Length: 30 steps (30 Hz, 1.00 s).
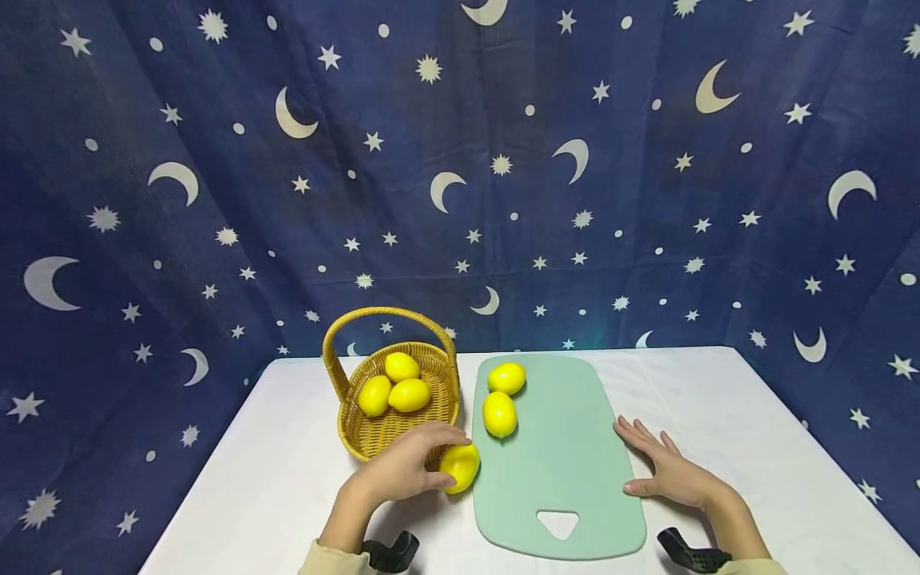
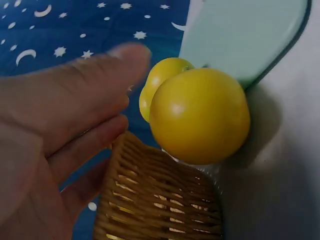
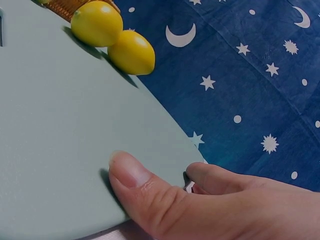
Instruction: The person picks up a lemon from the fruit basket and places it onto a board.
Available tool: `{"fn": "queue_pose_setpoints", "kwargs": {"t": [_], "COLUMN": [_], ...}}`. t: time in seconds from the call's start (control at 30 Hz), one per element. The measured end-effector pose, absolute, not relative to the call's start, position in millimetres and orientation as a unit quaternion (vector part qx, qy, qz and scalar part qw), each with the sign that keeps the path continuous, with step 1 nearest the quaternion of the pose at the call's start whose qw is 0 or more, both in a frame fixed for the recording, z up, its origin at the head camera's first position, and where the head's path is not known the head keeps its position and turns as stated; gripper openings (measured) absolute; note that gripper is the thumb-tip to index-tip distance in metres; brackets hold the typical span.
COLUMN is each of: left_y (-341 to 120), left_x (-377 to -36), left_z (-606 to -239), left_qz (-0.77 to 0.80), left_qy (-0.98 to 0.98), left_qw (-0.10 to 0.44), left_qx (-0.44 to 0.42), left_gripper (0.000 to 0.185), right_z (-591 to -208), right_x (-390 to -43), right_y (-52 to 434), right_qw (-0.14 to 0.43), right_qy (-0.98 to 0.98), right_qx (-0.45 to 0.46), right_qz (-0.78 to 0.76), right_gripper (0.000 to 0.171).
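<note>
My left hand (image 1: 406, 467) is bent over a yellow lemon (image 1: 465, 466) lying between the wicker basket and the board's left edge. In the left wrist view the thumb and fingers are spread, with a gap between them and that lemon (image 2: 200, 117). On the right, my right hand (image 1: 672, 471) rests at the right edge of a pale green cutting board (image 1: 561, 447). Its thumb lies over the board's rim in the right wrist view, and the fingers extend along the edge. Two lemons, one farther (image 1: 506, 378) and one nearer (image 1: 499, 414), lie on the board's upper left.
A wicker basket (image 1: 370, 435) with a tall arched handle (image 1: 384, 311) stands left of the board, holding three lemons (image 1: 410, 395). White cloth (image 1: 244, 487) covers the table. Behind it hangs a dark blue curtain (image 1: 503, 208) with moons and stars.
</note>
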<state>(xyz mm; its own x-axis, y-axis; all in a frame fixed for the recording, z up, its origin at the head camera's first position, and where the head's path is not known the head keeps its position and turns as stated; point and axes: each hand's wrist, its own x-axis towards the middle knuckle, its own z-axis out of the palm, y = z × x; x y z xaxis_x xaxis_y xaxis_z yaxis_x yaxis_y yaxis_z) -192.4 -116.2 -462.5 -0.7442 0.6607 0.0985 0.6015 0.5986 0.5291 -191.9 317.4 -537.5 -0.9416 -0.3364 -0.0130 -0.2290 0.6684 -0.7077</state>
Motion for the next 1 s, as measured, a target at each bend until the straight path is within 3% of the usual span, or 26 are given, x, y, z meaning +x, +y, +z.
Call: {"fn": "queue_pose_setpoints", "kwargs": {"t": [0.5,0.8,1.0], "left_y": [-93.4,-86.4,-76.1], "left_x": [-184.9,-184.6,-181.9], "left_z": [-477.1,-478.7,-477.6], "left_qz": [0.061,0.022,0.094], "left_qy": [0.934,0.935,0.924], "left_qw": [-0.02,-0.058,-0.086], "left_qx": [0.351,0.349,0.36], "left_gripper": [0.065,0.066,0.067], "right_z": [-536.7,-535.6,-535.5], "right_x": [-192.8,-194.5,-192.8], "right_y": [316.7,315.9,316.7], "right_qw": [0.07,0.075,0.077], "right_qy": [0.913,0.912,0.914], "right_qx": [-0.163,-0.16,-0.154], "right_qz": [-0.368,-0.37,-0.367], "right_gripper": [0.101,0.103,0.103]}}
